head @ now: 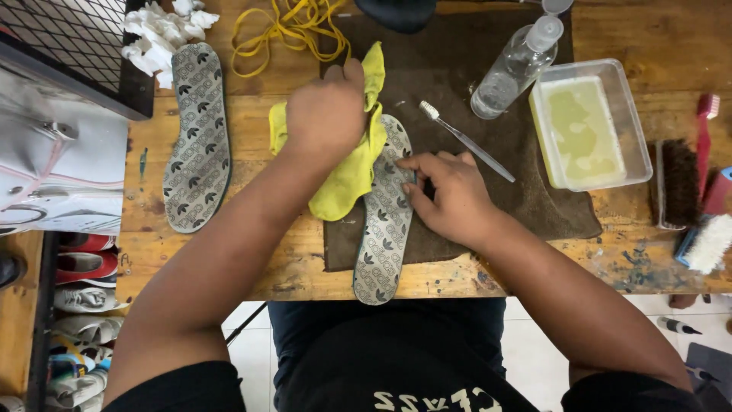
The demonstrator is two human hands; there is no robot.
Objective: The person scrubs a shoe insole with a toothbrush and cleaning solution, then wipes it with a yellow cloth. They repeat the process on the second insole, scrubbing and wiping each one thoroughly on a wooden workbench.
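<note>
Wooden table: two insoles, one under both hands, yellow cloth.

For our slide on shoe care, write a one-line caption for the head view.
Left hand presses a yellow cloth on a patterned insole; right hand steadies its edge.

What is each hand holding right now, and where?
Left hand clutches the yellow cloth near its top end. Right hand only presses fingertips on the grey patterned insole's right edge.

Bright, even light, soft shadows, sharp focus
</note>
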